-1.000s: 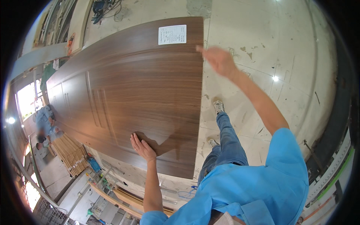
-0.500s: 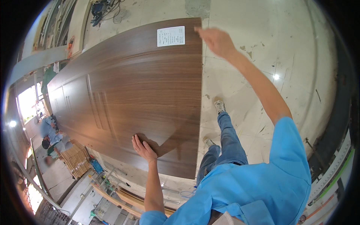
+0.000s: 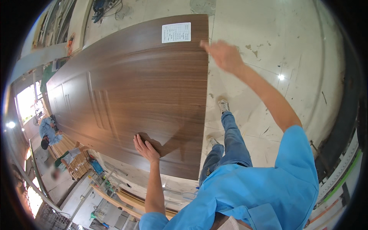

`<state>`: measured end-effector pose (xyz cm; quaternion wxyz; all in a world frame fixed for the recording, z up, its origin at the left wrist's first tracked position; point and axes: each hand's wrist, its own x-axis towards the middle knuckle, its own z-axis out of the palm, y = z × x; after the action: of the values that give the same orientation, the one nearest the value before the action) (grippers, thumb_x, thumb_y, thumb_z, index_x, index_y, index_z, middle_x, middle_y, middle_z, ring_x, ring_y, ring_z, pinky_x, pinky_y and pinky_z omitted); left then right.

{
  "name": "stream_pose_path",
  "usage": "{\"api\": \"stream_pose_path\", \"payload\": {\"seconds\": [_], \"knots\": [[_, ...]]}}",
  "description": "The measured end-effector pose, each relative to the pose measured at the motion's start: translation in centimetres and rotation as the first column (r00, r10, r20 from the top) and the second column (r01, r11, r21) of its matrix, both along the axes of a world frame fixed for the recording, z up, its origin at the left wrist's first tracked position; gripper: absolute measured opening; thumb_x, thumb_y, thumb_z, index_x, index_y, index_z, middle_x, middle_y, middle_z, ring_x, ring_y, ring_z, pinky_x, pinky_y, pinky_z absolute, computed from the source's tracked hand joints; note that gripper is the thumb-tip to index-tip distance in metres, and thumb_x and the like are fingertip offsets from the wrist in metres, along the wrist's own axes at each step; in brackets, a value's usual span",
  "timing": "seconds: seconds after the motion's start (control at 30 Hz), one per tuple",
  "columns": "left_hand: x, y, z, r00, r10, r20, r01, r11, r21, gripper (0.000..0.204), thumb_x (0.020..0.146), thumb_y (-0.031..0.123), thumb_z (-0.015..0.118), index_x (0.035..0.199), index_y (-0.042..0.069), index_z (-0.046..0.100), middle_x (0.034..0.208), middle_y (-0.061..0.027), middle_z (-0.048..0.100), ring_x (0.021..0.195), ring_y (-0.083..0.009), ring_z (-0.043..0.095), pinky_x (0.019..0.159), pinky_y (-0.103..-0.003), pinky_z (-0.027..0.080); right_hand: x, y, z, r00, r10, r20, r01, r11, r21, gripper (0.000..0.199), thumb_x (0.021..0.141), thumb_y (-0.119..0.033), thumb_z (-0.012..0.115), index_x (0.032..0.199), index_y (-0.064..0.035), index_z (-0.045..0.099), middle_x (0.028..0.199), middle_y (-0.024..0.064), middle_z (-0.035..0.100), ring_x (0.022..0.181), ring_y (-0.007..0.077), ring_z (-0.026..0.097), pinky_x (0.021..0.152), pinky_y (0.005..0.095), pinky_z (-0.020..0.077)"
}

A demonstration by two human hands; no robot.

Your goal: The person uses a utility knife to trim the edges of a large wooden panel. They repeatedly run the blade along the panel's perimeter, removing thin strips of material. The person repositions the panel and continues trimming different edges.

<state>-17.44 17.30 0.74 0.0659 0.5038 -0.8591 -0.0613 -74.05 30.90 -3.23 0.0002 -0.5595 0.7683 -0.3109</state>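
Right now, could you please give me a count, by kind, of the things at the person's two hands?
Dark brown wood-grain door panel: 1
White paper label on the panel: 1
Bare hands at the panel, left hand flat on it and right hand at its edge: 2
Total: 4

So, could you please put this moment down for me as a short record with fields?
Main thing: dark brown wood-grain door panel with moulded recesses
Label: white paper sheet near the panel's far corner
Left hand: flat on the panel's face, near its lower edge
Right hand: open, blurred, at the panel's right edge near the far corner
Floor: pale, scuffed
Others: a person in blue crouched far left
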Motion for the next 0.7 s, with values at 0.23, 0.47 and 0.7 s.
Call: {"api": "stream_pose_path", "payload": {"seconds": [0.23,0.47,0.7], "knots": [[-0.1,-0.1,-0.1,1.000,0.007,0.028,-0.007,1.000,-0.014,0.059,0.116,0.038,0.039,0.167,0.010,0.045,0.173,-0.0157,0.041,0.160,-0.0388,0.034,0.131,-0.054,0.025,-2.6,-0.9,1.8,0.999,0.014,-0.052,-0.013,1.000,0.024,0.041,0.102,-0.011,0.062,0.142,-0.0176,0.072,0.092,0.0031,0.073,0.089,0.0230,0.069,0.070,0.0376,0.0609],[-0.2,-0.1,-0.2,1.000,0.009,-0.011,-0.009,1.000,0.010,0.059,0.116,0.039,0.039,0.168,0.011,0.044,0.174,-0.0156,0.039,0.161,-0.0386,0.033,0.131,-0.055,0.025,3.7,2.5,2.0,0.978,0.207,0.021,-0.207,0.957,0.203,0.040,0.105,-0.011,0.060,0.142,-0.0184,0.072,0.097,0.0035,0.075,0.092,0.0248,0.071,0.073,0.0376,0.0617],[-0.4,0.0,0.2,0.999,0.025,0.021,-0.025,1.000,0.012,0.059,0.116,0.038,0.039,0.168,0.010,0.045,0.175,-0.0153,0.038,0.162,-0.0373,0.032,0.131,-0.055,0.024,-8.1,-4.9,-2.1,0.932,-0.263,0.249,0.295,0.950,-0.104,0.033,0.112,-0.028,0.058,0.137,-0.0154,0.075,0.108,0.0109,0.080,0.099,0.0362,0.074,0.088,0.0469,0.0603]]}}
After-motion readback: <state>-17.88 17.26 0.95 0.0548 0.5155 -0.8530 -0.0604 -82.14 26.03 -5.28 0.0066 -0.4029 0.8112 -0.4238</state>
